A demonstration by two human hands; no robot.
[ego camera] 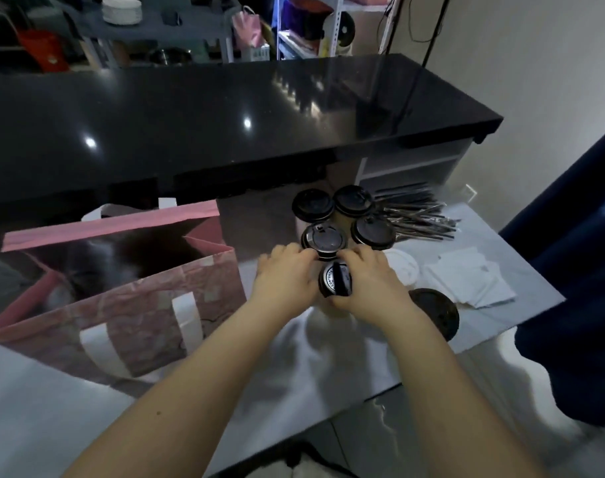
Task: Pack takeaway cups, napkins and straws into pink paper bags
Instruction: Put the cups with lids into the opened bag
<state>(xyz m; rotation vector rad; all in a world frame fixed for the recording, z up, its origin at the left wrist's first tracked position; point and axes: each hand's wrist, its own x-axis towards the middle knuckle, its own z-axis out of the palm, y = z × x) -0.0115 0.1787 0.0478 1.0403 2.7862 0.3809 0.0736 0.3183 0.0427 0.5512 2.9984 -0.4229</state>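
We have left grip (283, 278) and right grip (372, 281) both curled round one black-lidded cup (335, 281), standing on the surface (328, 370) just right of the open pink bag (128, 298). Four more lidded cups (323, 238), straws (418, 219), napkins (466, 281): also right of the bag.

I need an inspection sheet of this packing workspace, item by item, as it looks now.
Surface: white table.
Job's things: pink paper bag stands open at left; four lidded cups grouped behind the hands; straws and napkins at right.
Clutter: loose white lid; black lid by the right forearm.
Grippers: left hand and right hand both grip the nearest cup.
Cables: dark cable hangs on the far wall.
Surroundings: black counter; shelves behind.
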